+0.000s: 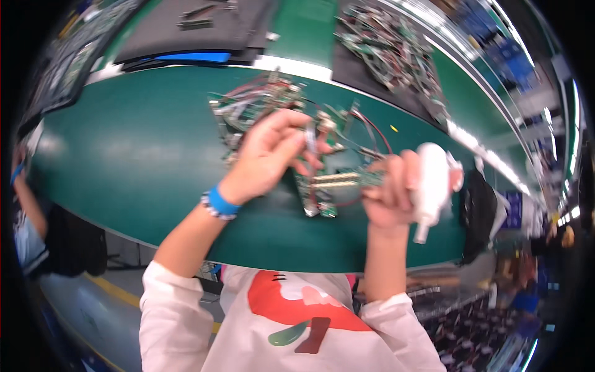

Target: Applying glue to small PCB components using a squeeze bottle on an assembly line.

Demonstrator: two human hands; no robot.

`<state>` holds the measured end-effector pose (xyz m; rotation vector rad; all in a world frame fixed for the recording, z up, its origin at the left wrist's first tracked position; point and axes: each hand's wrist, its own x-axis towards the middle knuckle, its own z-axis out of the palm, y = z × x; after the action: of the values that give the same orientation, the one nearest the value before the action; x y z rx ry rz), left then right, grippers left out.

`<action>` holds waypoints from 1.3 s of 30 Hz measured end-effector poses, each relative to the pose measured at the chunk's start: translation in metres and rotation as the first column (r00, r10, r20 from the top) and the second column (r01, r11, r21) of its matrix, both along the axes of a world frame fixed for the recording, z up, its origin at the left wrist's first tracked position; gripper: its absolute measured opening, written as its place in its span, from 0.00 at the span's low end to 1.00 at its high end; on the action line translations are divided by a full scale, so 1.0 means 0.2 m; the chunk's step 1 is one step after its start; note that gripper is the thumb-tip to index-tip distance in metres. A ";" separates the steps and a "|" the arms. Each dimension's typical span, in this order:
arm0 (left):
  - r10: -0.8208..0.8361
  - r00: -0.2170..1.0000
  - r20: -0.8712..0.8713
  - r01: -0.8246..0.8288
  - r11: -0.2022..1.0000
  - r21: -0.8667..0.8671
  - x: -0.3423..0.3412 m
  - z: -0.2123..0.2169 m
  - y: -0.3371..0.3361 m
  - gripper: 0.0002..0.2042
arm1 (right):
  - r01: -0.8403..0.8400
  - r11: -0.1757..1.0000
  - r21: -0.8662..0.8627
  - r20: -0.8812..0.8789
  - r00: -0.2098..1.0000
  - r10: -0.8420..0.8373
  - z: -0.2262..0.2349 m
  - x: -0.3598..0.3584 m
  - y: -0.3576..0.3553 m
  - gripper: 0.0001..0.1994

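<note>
My left hand [273, 149] is raised over the green belt [136, 155], fingers pinched on a green circuit board [322, 183] with wires and a pale connector strip. A blue band sits on that wrist. My right hand [392, 189] grips the same board's right end with its fingertips and also holds a white bottle-shaped tool [431, 186], its nozzle pointing down. A tangle of more boards with red and white wires [260, 102] lies on the belt just beyond my left hand.
A second heap of wired boards [387, 49] lies on dark mats at the back right. Dark trays [192, 25] and a blue strip sit at the back left. Another person's arm [25, 198] shows at the far left. A black bag [477, 214] hangs right.
</note>
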<state>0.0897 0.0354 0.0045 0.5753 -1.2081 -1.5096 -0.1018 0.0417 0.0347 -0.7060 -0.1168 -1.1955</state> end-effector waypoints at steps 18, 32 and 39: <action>-0.180 0.980 0.081 0.190 0.973 -0.135 -0.02 -0.07 -0.02 0.18 | -0.036 0.998 0.055 0.054 0.998 0.033 0.02 -0.07 0.01 0.21; -0.299 0.954 -0.034 0.301 0.948 0.103 0.00 -0.01 0.02 0.07 | -0.034 0.996 0.078 0.094 0.995 0.026 0.03 -0.08 0.01 0.19; -0.265 0.960 0.095 0.267 0.964 -0.013 -0.02 -0.03 0.03 0.07 | -0.069 0.996 -0.060 0.116 0.990 0.076 0.08 -0.02 0.04 0.17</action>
<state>0.0849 0.0411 -0.0006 0.4833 -1.4189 -1.7046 -0.1067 0.0487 0.0508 -0.6737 -0.2733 -1.1679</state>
